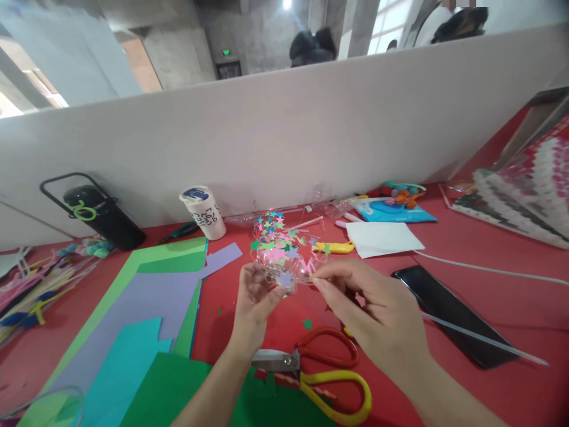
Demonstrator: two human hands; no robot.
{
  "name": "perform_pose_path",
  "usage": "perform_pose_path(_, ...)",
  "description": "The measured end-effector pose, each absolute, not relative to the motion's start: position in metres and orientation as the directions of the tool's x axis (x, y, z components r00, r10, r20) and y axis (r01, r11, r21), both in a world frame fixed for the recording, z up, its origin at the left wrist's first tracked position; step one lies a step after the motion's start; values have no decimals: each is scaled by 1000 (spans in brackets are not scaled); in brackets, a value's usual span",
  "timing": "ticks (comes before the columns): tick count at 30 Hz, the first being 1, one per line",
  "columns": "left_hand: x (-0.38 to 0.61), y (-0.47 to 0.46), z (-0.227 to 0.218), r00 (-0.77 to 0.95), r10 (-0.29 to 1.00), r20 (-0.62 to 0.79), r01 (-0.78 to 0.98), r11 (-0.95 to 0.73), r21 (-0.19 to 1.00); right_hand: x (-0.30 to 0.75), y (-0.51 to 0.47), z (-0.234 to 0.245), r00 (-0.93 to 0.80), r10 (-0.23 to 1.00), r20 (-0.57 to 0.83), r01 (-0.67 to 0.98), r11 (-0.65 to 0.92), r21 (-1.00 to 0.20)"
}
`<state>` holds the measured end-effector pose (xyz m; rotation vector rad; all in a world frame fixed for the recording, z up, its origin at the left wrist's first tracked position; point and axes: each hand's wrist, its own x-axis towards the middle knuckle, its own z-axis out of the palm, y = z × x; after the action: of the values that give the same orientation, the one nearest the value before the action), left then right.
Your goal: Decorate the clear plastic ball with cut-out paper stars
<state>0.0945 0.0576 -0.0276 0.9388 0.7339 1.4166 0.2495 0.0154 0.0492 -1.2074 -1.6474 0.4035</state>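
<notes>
I hold a clear plastic ball (284, 252) covered with small coloured paper stars above the red table (511, 296). My left hand (254, 299) cups the ball from below, fingers curled round its underside. From the right, my right hand (377, 317) reaches in, its thumb and forefinger pinched together at the ball's lower right edge; what they pinch is too small to name. Below my hands lie red-handled scissors (329, 353) and yellow-handled scissors (338, 391).
Green, purple and teal paper sheets (146, 320) lie at left, pipe cleaners (35, 284) further left. A white cup (203, 212), a black bottle (104, 216), white paper (382, 238), a yellow cutter (335, 247) and a black phone (453, 314) surround the hands. A white partition (284, 136) stands behind.
</notes>
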Motion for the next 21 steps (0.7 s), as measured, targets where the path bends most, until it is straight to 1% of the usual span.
perform_pose_path(4,91,57,-26,108,988,108,-463,-46,885,255,17,51,16,821,571,552,469,-690)
perform_pose_path(6,90,56,-26,125,987,98,-469,-28,883,257,17,53,7,819,574,559,473,-681)
perform_pose_path(12,88,58,-26,93,990,104,-437,-53,898,257,15,56,-28,871,490,508,435,-744)
perform_pose_path(14,87,59,-26,83,990,116,-433,-68,899,256,14,54,-26,853,521,554,446,-703)
perform_pose_path(17,87,58,-25,89,987,132,-431,-81,899,254,14,50,-33,739,673,674,513,-531)
perform_pose_path(18,87,57,-25,94,986,134,-434,-81,897,254,15,49,-35,708,705,692,526,-494)
perform_pose_path(19,87,57,-25,99,986,134,-439,-77,895,254,15,49,-38,700,713,693,532,-486)
perform_pose_path(21,88,56,-24,104,986,128,-446,-69,893,255,16,51,-35,749,662,654,518,-551)
